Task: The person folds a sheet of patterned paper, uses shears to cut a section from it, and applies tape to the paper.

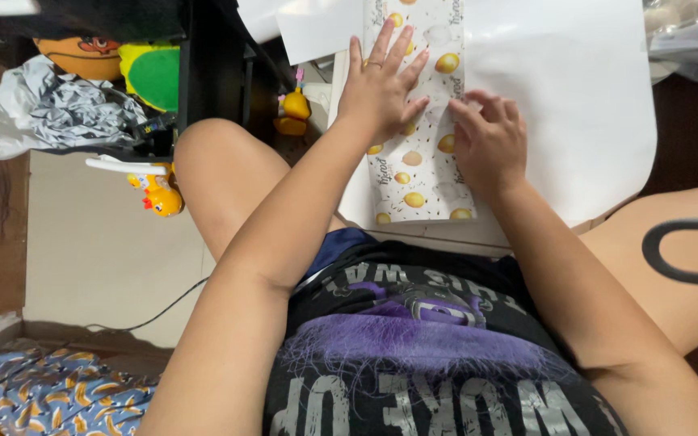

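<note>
Head view: left hand [377, 85] spread flat, right hand [488, 144] curled fingertips down, both pressing a long white strip [418, 173] printed with yellow balls, atop white paper [575, 105].

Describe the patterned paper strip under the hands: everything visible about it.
The patterned strip is a long, narrow white sheet, paper-like, printed with yellow egg shapes and small script. It lies flat, running away from the person, on a larger plain white sheet. The left hand presses on it with fingers spread; the right hand rests at its right edge, fingers curled. Its far end runs out of view.
</note>
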